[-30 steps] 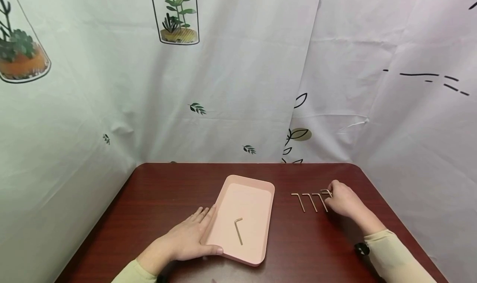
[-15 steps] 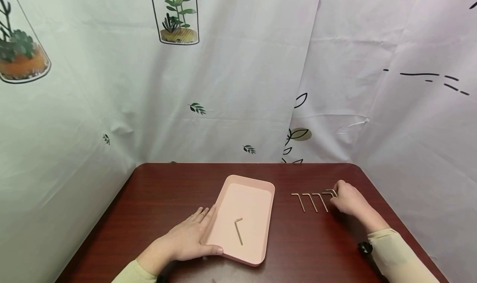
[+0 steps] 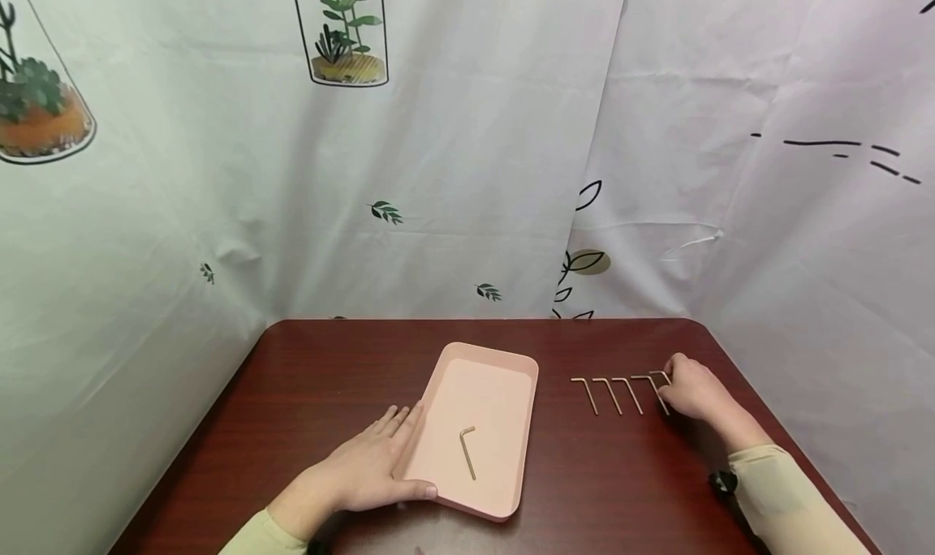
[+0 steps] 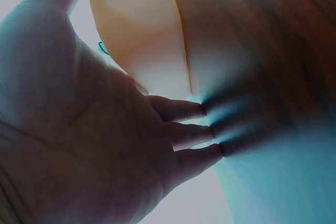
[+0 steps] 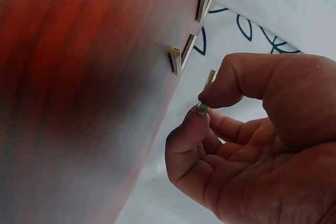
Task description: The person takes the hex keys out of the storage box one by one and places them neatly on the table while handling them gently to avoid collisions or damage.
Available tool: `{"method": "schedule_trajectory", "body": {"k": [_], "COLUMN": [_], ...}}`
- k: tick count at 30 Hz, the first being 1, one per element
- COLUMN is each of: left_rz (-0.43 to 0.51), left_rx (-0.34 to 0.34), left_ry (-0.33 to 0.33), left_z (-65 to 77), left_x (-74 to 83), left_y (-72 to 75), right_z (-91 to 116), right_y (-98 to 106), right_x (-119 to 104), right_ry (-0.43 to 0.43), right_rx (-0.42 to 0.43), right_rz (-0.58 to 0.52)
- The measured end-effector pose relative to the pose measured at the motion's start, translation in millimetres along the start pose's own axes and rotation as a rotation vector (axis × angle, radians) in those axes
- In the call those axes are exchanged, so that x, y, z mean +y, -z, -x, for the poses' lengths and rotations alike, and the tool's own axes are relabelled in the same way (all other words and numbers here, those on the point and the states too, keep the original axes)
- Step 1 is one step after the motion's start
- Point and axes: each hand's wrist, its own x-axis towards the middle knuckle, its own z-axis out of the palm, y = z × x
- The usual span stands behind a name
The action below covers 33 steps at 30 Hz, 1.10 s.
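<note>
My left hand [image 3: 368, 467] rests against the left side of a pink tray [image 3: 524, 449], fingers straight and the thumb over its near rim. Inside the tray lies one brass-coloured hex key [image 3: 467, 454]. On the right of the table, my right hand [image 3: 697, 389] pinches another hex key [image 5: 202, 109] between thumb and forefinger; in the right wrist view its hexagonal end pokes out between the fingertips. Beside that hand, several more hex keys [image 3: 589, 397] lie in a row, short arms pointing left. In the left wrist view, the left hand's fingers [image 4: 191, 136] reach along the tray wall.
A dark red wooden table [image 3: 351, 360] carries everything. White curtains [image 3: 467, 174] printed with plants hang behind it and along both sides. The right hand is close to the table's right edge.
My right hand has moved a little to the right with its hex key, exposing more of the hex key that ends the row. The left hand and tray stay put.
</note>
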Motion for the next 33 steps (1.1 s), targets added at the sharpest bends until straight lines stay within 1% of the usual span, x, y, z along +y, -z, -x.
{"method": "schedule_trajectory", "body": {"k": [9, 11, 13, 15, 17, 20, 22, 27, 28, 30, 33], "left_rz": [-0.005, -0.004, -0.005, -0.006, -0.008, -0.012, -0.014, -0.016, -0.017, -0.019, -0.017], "left_rx": [0.01, 0.009, 0.008, 0.006, 0.007, 0.007, 0.007, 0.01, 0.012, 0.014, 0.014], "left_ry": [-0.011, -0.009, -0.007, -0.005, -0.009, -0.013, -0.014, -0.02, -0.023, -0.026, -0.026], "left_z": [1.0, 0.6, 0.1, -0.4, -0.7, -1.1, -1.0, -0.4, -0.3, -0.4, -0.7], "left_x": [0.9, 0.6, 0.2, -0.4, -0.5, -0.4, 0.1, 0.4, 0.4, 0.3, -0.2], "left_y": [0.1, -0.2, -0.7, -1.4, -1.2, -0.6, 0.2, 0.6, 0.6, 0.4, 0.0], "right_z": [-6, -10, -17, -22, -21, -15, -12, -9, -8, -10, -18], "right_y": [0, -4, -14, -21, -20, -9, -5, -4, -2, -6, -19], "right_x": [16, 26, 42, 52, 50, 34, 27, 23, 21, 25, 42], "right_ry": [-0.023, -0.018, -0.008, -0.009, -0.014, -0.019, -0.011, 0.004, 0.016, 0.03, 0.065], "right_rx": [-0.026, -0.033, -0.032, -0.031, -0.05, -0.08, -0.09, -0.094, -0.102, -0.104, -0.082], "right_rz": [-0.002, -0.008, -0.004, 0.004, 0.008, 0.009, 0.018, 0.025, 0.01, 0.002, 0.001]}}
